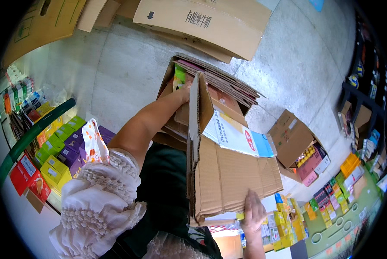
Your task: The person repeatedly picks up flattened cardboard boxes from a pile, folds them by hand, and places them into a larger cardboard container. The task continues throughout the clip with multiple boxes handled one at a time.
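A folded brown cardboard box (232,177) with a white and blue printed panel stands upright before my body. My right hand (253,212) grips its lower right edge, fingers lying over the brown face. My left hand (184,92) reaches into an open carton (166,88) beyond it; its fingers are mostly hidden behind the folded box's raised edge. Flattened cardboard sheets (228,82) are packed in that carton. A green packet (178,77) shows just past my left hand.
Large cartons (202,23) lie on the grey tiled floor (133,64) ahead. An open carton (294,142) with yellow and pink packs stands at right. Green and purple boxes (68,140) are stacked at left beside a green rail (34,134). Shelved goods (288,220) line the lower right.
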The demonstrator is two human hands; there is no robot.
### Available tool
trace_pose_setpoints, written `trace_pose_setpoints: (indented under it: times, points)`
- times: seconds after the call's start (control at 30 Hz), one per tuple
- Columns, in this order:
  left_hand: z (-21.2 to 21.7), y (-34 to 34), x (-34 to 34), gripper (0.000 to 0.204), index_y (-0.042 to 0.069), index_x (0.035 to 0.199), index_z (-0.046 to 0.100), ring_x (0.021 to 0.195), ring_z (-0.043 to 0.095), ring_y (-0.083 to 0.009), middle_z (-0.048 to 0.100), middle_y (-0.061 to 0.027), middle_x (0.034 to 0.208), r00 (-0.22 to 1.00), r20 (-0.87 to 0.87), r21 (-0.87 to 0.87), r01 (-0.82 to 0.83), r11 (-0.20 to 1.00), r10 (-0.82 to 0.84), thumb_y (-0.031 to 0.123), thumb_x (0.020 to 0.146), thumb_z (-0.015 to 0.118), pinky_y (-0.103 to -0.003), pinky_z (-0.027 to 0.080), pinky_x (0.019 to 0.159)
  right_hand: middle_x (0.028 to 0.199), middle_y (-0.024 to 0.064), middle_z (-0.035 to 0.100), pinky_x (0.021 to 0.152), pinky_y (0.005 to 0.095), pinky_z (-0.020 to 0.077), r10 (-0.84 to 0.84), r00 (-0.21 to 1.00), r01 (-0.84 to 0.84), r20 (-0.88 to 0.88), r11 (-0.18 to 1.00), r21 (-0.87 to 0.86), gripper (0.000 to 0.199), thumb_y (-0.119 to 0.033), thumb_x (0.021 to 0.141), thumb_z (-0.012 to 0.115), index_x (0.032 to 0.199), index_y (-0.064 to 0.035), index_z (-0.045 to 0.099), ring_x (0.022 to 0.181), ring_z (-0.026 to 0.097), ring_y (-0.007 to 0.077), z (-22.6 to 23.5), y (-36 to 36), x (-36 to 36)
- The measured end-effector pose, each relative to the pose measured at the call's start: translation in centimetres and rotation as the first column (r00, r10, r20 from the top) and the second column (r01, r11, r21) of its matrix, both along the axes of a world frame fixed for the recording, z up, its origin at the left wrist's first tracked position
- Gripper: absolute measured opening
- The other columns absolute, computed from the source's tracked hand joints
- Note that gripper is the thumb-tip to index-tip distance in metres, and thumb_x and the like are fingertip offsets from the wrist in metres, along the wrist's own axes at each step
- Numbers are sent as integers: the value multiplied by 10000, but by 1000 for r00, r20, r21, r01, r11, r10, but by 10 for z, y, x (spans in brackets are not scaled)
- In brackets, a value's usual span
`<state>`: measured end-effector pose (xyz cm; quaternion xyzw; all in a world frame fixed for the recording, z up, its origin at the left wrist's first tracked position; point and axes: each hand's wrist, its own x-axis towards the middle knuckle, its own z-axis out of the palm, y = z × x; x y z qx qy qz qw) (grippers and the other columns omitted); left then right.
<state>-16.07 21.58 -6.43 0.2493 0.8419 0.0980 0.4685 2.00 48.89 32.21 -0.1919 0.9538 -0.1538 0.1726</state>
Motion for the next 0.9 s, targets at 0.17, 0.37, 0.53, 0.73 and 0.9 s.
trace_pose_setpoints:
  times: [0.17,0.37,0.53,0.73,0.9]
  points:
    - [-12,-5,-14,640,66,1254,439,1205,380,-294,405,-145,1309,998,34,54,-58,997,56,429,743,566,-372,320,979,1014,232,574,622,416,549,70,996,-65,-59,995,75,257,24,796,543,1037,67,468,840,610,398,9,0,-31]
    - [-29,-9,-16,644,82,1242,452,1193,404,-290,423,-138,1301,984,79,142,-170,975,160,391,707,634,-357,346,968,988,232,571,619,392,552,158,983,-149,-89,984,99,264,38,758,562,1007,69,480,832,609,385,-45,-3,-36]
    - [12,-1,-29,754,137,1282,407,1203,395,-284,371,-94,1349,953,233,129,-227,965,193,386,641,718,-357,349,974,987,228,564,639,407,543,103,992,-98,-70,992,77,251,-4,765,519,1001,72,483,825,604,374,-95,16,-3]
    - [-7,-12,-44,758,171,1344,344,1237,363,-262,345,-83,1376,956,269,245,-184,952,116,428,701,655,-333,304,1010,1041,215,551,636,365,531,185,978,-204,94,936,287,378,-41,722,508,1082,71,481,883,595,335,-111,35,-20]
    - [-34,-11,-61,921,145,1363,312,1308,217,-286,263,-104,1420,540,765,90,-630,772,351,735,669,450,-444,151,1047,1042,241,549,590,367,534,348,918,-392,188,865,312,385,-60,718,505,1078,79,486,850,597,351,-110,23,-52]
